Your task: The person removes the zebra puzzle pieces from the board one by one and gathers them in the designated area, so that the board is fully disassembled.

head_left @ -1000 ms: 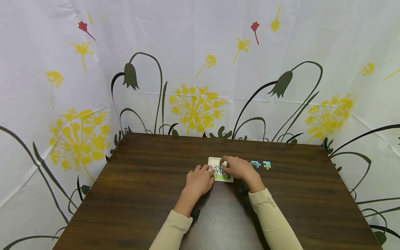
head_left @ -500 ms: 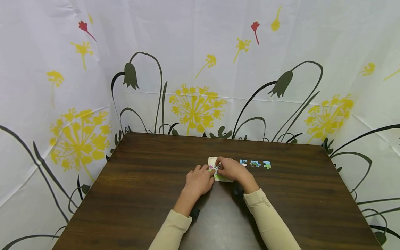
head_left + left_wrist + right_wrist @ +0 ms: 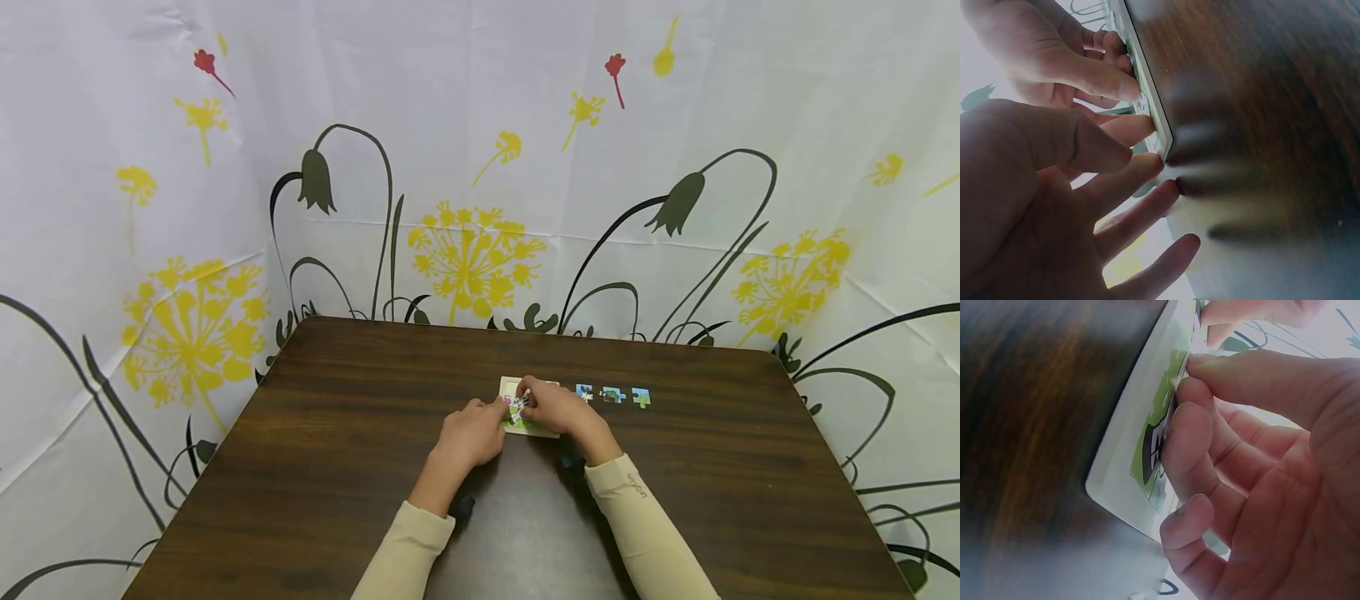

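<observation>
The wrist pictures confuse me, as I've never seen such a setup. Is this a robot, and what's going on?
No robot: these are one person's bare hands. The wide picture comes from a camera on the head, looking forward and down; the two close, tilted ones come from cameras on the wrists. On the dark table lies a pale-framed zebra puzzle, with three loose pieces in a row to its right. The left hand touches the puzzle with its index finger. The right hand has its fingertips on it too; whether they pinch a piece, I can't tell.
</observation>
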{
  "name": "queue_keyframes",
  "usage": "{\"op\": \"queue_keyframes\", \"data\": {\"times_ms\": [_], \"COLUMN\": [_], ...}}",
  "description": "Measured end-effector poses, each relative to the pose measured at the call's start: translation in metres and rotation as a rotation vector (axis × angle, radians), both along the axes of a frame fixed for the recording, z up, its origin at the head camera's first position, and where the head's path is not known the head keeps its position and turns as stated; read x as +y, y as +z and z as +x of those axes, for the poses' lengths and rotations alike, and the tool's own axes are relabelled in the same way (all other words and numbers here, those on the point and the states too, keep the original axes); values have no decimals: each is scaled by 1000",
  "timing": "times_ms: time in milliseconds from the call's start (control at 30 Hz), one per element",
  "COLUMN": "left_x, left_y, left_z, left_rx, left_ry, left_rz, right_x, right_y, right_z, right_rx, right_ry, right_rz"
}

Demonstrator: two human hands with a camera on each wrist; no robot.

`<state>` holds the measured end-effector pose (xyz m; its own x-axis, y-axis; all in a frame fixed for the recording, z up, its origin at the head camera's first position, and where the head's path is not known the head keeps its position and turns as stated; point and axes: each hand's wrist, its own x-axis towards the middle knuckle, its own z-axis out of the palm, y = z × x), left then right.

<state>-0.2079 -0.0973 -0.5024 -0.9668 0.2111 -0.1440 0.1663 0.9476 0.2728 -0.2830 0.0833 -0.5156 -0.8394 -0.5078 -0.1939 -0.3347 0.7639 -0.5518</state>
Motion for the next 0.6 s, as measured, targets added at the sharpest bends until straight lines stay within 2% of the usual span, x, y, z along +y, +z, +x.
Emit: {"op": "queue_keyframes", "data": {"times_ms": [300, 600], "left_x": [-4, -8], "left_y": [0, -1], "left_z": [-4, -6], "left_rx": [0, -2], "left_ry": [-9, -15], "left_rz": [5, 32], "right_x": [0, 1], "right_y": [0, 0], "right_z": [-1, -4], "right_rx": [-4, -5], "right_ry": [-1, 39], "right_rz": [11, 2]}}
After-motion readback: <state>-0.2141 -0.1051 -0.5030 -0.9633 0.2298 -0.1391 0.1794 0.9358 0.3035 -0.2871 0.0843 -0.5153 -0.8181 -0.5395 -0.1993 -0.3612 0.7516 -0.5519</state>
